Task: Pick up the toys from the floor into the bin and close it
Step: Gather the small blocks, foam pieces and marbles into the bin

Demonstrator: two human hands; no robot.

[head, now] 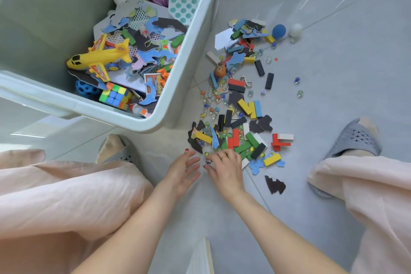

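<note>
Bin (201,35) stands open on the floor (333,107), upper left, already holding a yellow toy plane (100,60), a colour cube (114,95) and flat foam cut-outs; the remaining toys (240,104) (coloured blocks, marbles, dark cut-outs) lie scattered on the floor just right of the bin. Left hand (183,172) hovers at the near edge of the pile, fingers straight and spread, holding nothing. Right hand (224,168), just beside it, has fingers curled down over small pieces at the pile's near edge; cannot tell whether anything is actually gripped.
</note>
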